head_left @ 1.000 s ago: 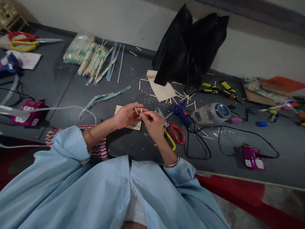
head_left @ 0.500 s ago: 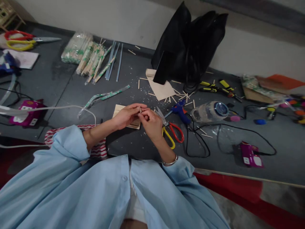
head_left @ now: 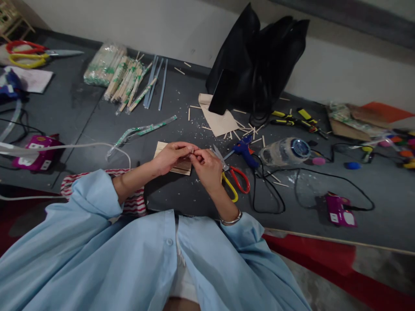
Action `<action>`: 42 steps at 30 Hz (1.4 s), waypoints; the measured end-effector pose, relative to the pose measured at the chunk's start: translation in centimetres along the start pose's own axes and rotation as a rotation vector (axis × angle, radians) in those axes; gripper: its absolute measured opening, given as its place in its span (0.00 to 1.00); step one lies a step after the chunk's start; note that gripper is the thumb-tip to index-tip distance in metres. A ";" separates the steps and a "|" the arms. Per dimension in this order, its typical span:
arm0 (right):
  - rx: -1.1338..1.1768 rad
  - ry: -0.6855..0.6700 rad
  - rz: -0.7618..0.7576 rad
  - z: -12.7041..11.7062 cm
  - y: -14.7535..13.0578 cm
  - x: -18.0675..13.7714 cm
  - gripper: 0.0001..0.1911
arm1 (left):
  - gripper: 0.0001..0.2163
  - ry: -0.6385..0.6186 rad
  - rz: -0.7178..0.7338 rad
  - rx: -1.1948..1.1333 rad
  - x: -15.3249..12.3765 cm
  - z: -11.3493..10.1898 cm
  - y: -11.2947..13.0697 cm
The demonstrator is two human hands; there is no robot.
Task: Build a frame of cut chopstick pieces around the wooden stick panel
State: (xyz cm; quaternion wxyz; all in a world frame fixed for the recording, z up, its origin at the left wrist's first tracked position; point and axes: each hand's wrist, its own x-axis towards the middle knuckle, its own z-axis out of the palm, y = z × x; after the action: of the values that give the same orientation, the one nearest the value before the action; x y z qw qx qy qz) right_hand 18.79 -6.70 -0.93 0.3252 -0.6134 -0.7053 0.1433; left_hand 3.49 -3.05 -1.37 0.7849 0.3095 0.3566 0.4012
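Observation:
My left hand and my right hand meet at the fingertips above a small square panel of thin wooden sticks. Both are closed in a pinch. Between them shows a tiny pale piece, too small to name. The panel lies on the dark table, partly covered by my hands. Just right of my right hand lie scissors with one red and one yellow handle. Beyond them rests a blue glue gun.
Behind are a black bag, a phone and cut sticks. A plastic bottle and a purple power box are at right. Wrapped chopsticks lie at back left. A white cable crosses near my left arm.
My fingertips have shifted slightly against each other, with the left fingers curling in a little. Both hands stay over the stick panel, and the things on the table lie as before.

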 end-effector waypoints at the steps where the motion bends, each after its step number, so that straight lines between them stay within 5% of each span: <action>1: 0.021 0.001 0.006 0.0 0.0 0.0 0.09 | 0.19 -0.005 0.004 0.006 0.0 0.0 0.1; 8: 0.356 -0.081 0.106 -0.6 0.0 0.5 0.09 | 0.18 -0.108 -0.005 0.087 -0.2 -0.3 1.0; 18: 0.623 -0.207 0.248 -1.0 0.2 0.9 0.14 | 0.11 -0.049 -0.039 0.045 -0.1 -0.6 1.7; 42: 0.168 0.016 -0.111 -1.5 0.1 0.0 0.11 | 0.17 -0.052 0.059 0.071 -0.9 0.3 1.6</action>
State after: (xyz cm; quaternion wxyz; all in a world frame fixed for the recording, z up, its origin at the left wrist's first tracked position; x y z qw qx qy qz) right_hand 19.82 -7.01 0.16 0.3882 -0.5453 -0.7211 0.1788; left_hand 2.65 -3.09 0.33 0.7701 0.3579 0.3411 0.4031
